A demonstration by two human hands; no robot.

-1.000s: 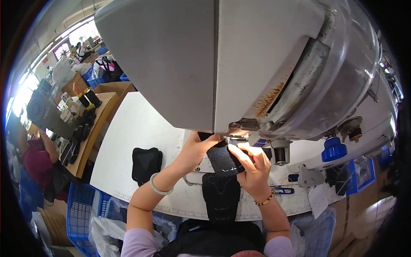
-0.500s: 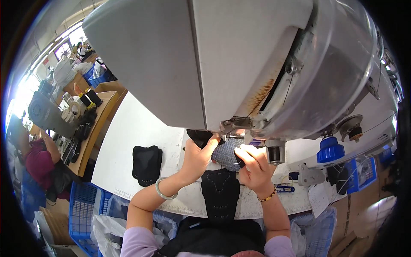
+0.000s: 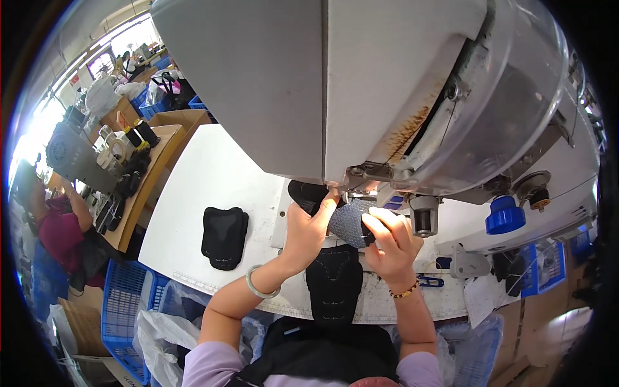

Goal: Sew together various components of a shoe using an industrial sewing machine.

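Under the head of a white sewing machine (image 3: 258, 84) lies a padded fabric piece (image 3: 348, 224), with grey textured cloth and black parts. My left hand (image 3: 304, 233) grips its left side, thumb close to the lit needle area. At its right edge, my right hand (image 3: 392, 246) pinches the same piece with bent fingers. The needle itself is hard to make out. Just below my hands a black padded piece (image 3: 334, 284) with light stitch marks lies at the table's front edge. Left of my left arm rests a small stack of black padded pieces (image 3: 224, 237).
The white table (image 3: 187, 187) carries the machine. Right of my right hand lie a small blue tool (image 3: 431, 282) and a paper tag (image 3: 478, 302). Blue baskets (image 3: 126, 309) stand below at the left. Another person (image 3: 61, 226) sits at a machine at far left.
The view has shifted slightly, so the machine appears further right. Both hands still hold the padded fabric piece, which has turned a little under the machine head.
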